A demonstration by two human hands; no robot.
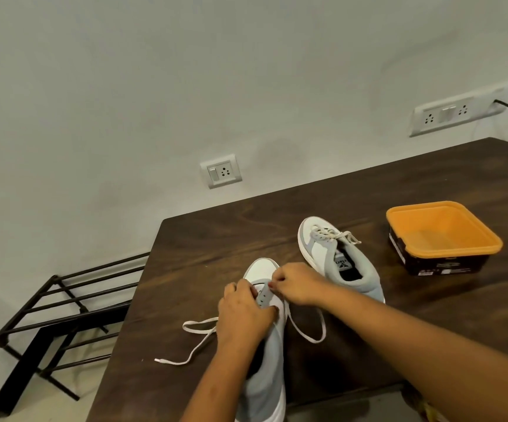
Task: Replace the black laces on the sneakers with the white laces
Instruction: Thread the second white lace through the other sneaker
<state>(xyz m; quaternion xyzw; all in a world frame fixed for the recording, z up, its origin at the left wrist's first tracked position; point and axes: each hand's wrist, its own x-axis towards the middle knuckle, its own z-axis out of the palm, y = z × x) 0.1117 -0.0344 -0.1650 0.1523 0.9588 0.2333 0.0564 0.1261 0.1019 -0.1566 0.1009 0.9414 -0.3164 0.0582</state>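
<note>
The grey-and-white low-top sneaker (272, 370) lay nearest, its heel toward the camera at the front edge of the dark wooden counter (368, 202) and its toe pointing away. Both bare forearms reached over it. The left grip (245, 312) was curled round the sneaker's upper at the grey eyelet strip; whether it also pinched the lace could not be told, as its fingertips were hidden. The right grip (295, 283) pinched the flat white lace (199, 324) at the eyelets nearest the toe. The lace's two loose ends trailed onto the counter on either side of the shoe, one tipped end lying off to the left. Only the lowest eyelets looked threaded, so lacing seemed barely begun here. A second matching sneaker (338, 257) stood just beyond, apart, already laced in white with a bow. An orange-rimmed square plastic tub (441, 236) sat well to the right.

The lace would be light, limp and prone to twisting, best taken by its stiff tip for threading. The shoe looked light and soft-sided, likely to slide unless steadied at the eyelet strip
</note>
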